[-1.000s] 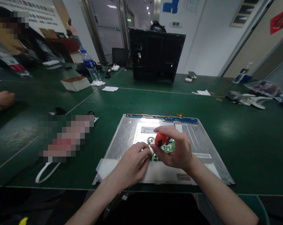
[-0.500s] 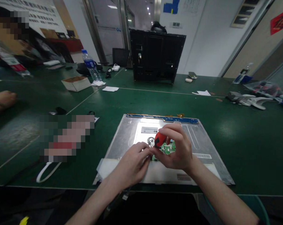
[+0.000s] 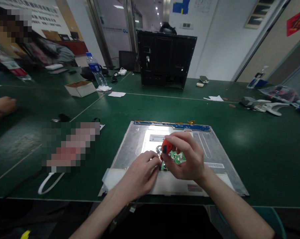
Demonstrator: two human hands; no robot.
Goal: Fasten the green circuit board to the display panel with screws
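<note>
A: Both hands over the panel [image 3: 214, 149]?
B: Yes. Right hand [image 3: 187, 159] closed around the orange screwdriver [image 3: 166, 147], upright on the green board [image 3: 177, 157]. Left hand [image 3: 140, 174] pinched at its tip, contents unclear.

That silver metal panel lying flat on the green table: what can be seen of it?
The metal panel is a dull silver sheet, rectangular, lying flat on the green table. A blue strip runs along its far edge; a small green circuit board sits near its middle. The left hand rests on it, while the right hand holds an orange-handled screwdriver over the board.
</note>
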